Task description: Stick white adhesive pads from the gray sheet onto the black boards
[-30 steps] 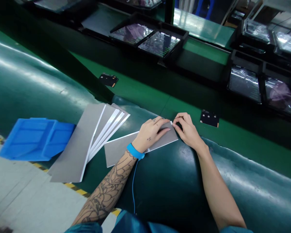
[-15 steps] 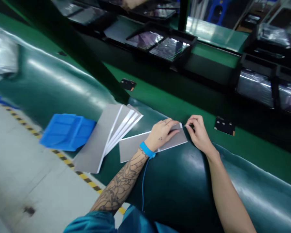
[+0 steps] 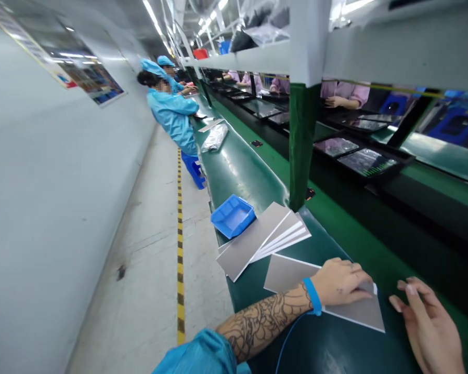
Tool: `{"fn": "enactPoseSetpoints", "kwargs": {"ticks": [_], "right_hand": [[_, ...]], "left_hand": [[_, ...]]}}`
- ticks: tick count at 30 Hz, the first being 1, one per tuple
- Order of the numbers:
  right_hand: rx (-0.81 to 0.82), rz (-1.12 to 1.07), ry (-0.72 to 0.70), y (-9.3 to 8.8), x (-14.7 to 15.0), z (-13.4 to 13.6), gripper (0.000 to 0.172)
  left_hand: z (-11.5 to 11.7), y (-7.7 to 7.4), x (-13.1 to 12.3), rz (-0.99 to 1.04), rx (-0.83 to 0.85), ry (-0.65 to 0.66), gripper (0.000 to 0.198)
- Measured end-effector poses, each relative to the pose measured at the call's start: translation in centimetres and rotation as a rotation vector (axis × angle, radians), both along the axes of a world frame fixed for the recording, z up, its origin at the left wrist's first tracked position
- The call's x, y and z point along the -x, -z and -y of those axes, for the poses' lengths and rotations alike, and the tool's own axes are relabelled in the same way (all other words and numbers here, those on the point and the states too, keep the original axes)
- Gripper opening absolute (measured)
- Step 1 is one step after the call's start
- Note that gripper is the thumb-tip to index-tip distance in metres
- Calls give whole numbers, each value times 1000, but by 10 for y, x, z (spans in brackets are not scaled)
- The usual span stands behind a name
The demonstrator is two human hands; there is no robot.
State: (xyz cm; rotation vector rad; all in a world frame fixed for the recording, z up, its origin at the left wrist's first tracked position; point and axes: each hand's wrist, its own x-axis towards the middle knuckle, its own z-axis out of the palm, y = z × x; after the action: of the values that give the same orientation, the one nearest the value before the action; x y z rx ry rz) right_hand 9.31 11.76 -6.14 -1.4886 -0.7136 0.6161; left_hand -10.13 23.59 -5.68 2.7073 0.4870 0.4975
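Note:
A long grey sheet with white edges (image 3: 359, 311) lies on the green table mat. My left hand (image 3: 339, 283), with a blue wrist strap and cord, is closed over its right part, fingers bent at the far edge and thumb on top. Beside the sheet's right end, apart from it, my right hand (image 3: 432, 322) is raised with fingers loosely spread and nothing visible in them. To the left, a fanned stack of similar grey sheets (image 3: 253, 239) partly overlaps a blue plastic bin (image 3: 234, 215).
A green post (image 3: 299, 145) rises behind the stack. Black trays with glossy panels (image 3: 368, 161) stand along the dark line beyond the green strip. A clear plastic bag (image 3: 215, 137) lies farther down the bench, near a co-worker in blue (image 3: 171, 114). A striped floor line (image 3: 180, 259) runs alongside.
The view has swung left and up, showing the aisle and co-workers. My right hand has moved away from the sheet's end and its fingers have spread. My left hand stays on the sheet.

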Motion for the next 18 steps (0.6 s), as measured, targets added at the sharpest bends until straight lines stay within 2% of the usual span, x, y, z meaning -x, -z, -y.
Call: {"fn": "enactPoseSetpoints", "kwargs": {"ticks": [2,4,8,12,15,18], "right_hand": [[-25,-277,-5,-12,10,-22,25],[-63,-419,-54,-23,21,-55,23],[-131,-537,-179,-37,36,-131,26],[-108,-655,-266,-44,45,-199,25],[-53,-733,-292,-49,56,-229,22],[-28,-785,-303,-54,69,-246,18]], "left_hand": [[0,4,-4,16,-26,2,46],[0,7,-8,41,-57,8,47],[0,12,-15,64,-91,-26,51],[-2,16,-21,48,-136,-12,38],[-3,12,-21,25,-73,2,37],[-3,5,-18,9,15,38,33]]}}
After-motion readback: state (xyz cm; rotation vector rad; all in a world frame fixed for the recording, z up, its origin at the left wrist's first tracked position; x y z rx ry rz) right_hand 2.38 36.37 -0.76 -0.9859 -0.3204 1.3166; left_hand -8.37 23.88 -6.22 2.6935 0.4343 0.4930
